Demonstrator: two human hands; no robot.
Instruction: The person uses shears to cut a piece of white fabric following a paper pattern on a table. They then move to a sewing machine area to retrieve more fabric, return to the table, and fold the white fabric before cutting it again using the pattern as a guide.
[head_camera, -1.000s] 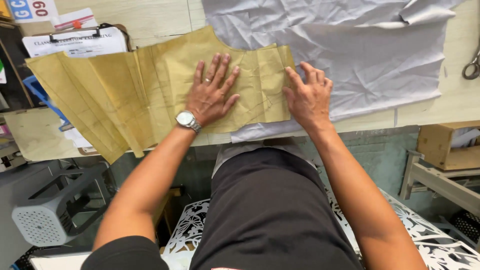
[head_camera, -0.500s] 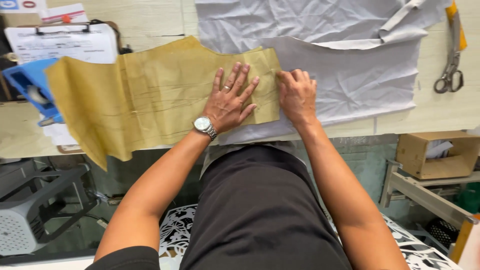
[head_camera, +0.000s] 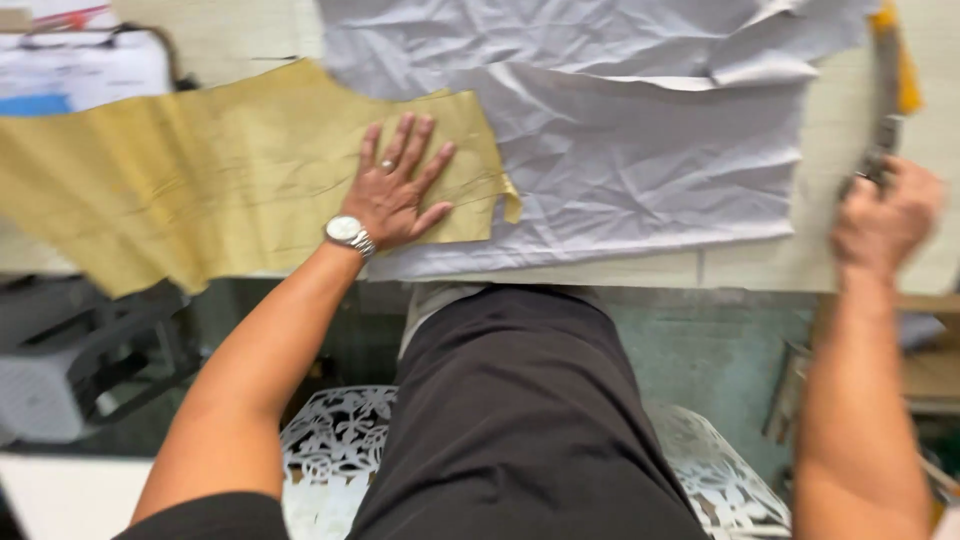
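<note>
At the far left a grey plastic crate (head_camera: 45, 385) sits low beside the bench (head_camera: 760, 262). On the bench top, a yellow-brown paper pattern (head_camera: 200, 180) stretches from the left edge toward the middle, its lower left corner hanging over the bench's front edge. My left hand (head_camera: 395, 190) lies flat on the right end of that paper, fingers spread wide, palm pressing it down; a silver watch (head_camera: 348, 232) sits on my wrist. The pattern's right end overlaps a crumpled grey cloth (head_camera: 640, 150), which covers the middle of the bench and reaches to the top of the view. Below, a white ornate metal chair (head_camera: 340, 440) shows beside my dark apron. At the right, my right hand (head_camera: 885, 220) is closed in a fist-like grip around the handles of scissors (head_camera: 885, 110), which are blurred and point away from me, well apart from the cloth's edge.
</note>
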